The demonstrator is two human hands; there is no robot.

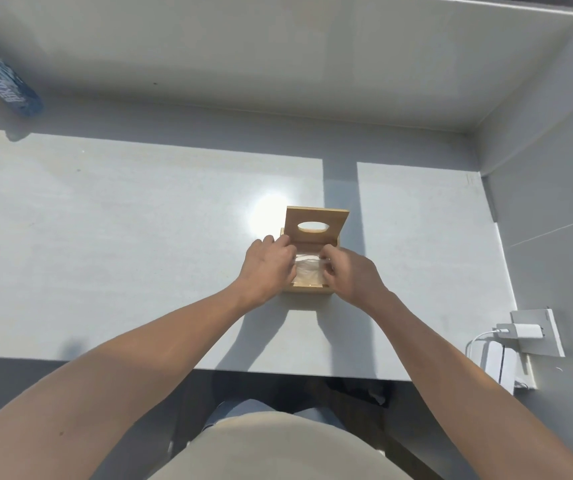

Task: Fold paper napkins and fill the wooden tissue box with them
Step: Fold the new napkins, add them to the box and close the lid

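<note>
- Pale grey tabletop (105, 254) fills most of what I see, with a grey wall rising behind it and another at the right; sunlight cuts hard-edged bright patches across the surface.
- At the middle of the table, near me, sits the wooden tissue box (307, 289), its hinged lid (316, 225) standing up at the far side with the oval slot facing me.
- Inside the open box lie the white paper napkins (307, 271), bright in the sun; I can make out a rumpled top layer but not how many there are.
- My left hand (266, 268) rests over the left edge of the box, fingers curled downward and close together, their tips at the napkins' left side; whether they pinch the paper I cannot tell.
- My right hand (349, 273) comes in over the right edge, fingers bent tightly with the thumb against them, touching the napkins' upper right corner; it looks like a pinch on the paper, though the grip itself is hidden.
- Both hands are close together, with the strip of napkin showing between them.
- Far left, at the back of the table, stands a blue-labelled plastic bottle (4, 81).
- On the right wall a white charger (527, 331) is plugged into a socket, its cable looping down.
</note>
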